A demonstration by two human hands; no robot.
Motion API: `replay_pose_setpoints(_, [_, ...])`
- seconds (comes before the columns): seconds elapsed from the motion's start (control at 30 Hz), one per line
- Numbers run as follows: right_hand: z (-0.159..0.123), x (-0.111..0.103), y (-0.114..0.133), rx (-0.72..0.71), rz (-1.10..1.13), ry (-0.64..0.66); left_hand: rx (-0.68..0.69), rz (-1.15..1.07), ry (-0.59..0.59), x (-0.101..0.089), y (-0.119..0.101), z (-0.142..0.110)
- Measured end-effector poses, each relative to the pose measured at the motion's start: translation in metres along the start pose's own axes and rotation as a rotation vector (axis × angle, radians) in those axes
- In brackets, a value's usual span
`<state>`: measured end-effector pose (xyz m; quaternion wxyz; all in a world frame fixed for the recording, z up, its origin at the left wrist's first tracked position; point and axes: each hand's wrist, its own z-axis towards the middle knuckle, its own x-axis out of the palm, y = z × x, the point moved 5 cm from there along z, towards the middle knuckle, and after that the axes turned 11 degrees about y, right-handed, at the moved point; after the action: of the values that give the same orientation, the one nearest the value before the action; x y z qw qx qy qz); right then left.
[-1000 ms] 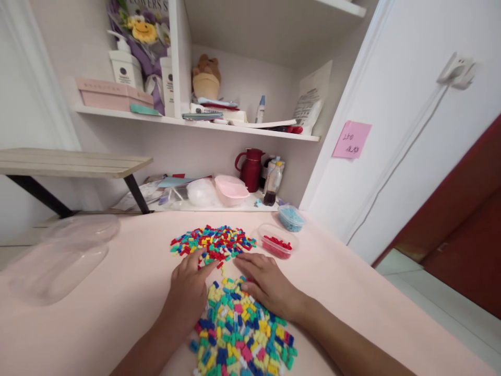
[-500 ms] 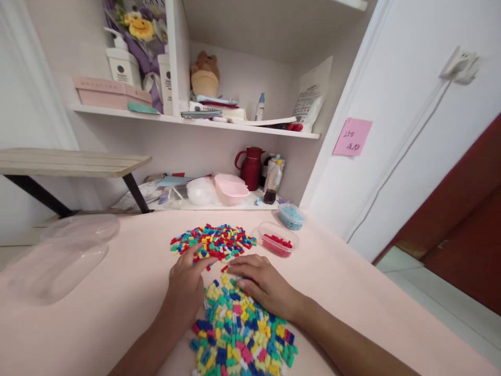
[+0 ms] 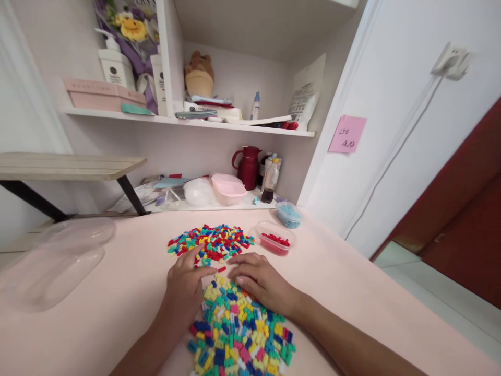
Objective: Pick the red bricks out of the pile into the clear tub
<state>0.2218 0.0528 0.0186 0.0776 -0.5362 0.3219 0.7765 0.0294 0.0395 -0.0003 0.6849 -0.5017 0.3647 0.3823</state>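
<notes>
Two piles of small plastic building bricks lie on the pink tabletop. The near pile (image 3: pixel 238 334) is mostly yellow, green, blue and pink; the far pile (image 3: pixel 211 241) has many red ones. My left hand (image 3: pixel 186 284) rests at the left between the piles, thumb and fingers apart, holding nothing visible. Opposite it, my right hand (image 3: pixel 262 279) lies over the near pile's upper right edge, fingers stretched toward the left. A single red brick (image 3: pixel 222 269) sits in the gap between the two hands. Beyond my right hand stands a clear tub (image 3: pixel 291 245) with red bricks in it.
A lidded-looking tub of light blue pieces (image 3: pixel 288 215) is at the back right. Clear plastic containers (image 3: pixel 50 282) lie on the left. Behind the table are a wooden stand (image 3: pixel 70 166), a pink bowl (image 3: pixel 229 190), a dark red jug (image 3: pixel 248 169) and a bottle (image 3: pixel 270 183).
My left thumb and fingers have drawn slightly left and my right fingertips have moved left and nearer. A red brick now lies apart between the hands. The view has shifted a little.
</notes>
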Motion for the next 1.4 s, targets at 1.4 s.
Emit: replay_pose_setpoints(1.4, [-0.041, -0.060, -0.059, 0.355, -0.275, -0.530, -0.308, -0.514, -0.357, -0.033, 0.029, -0.011])
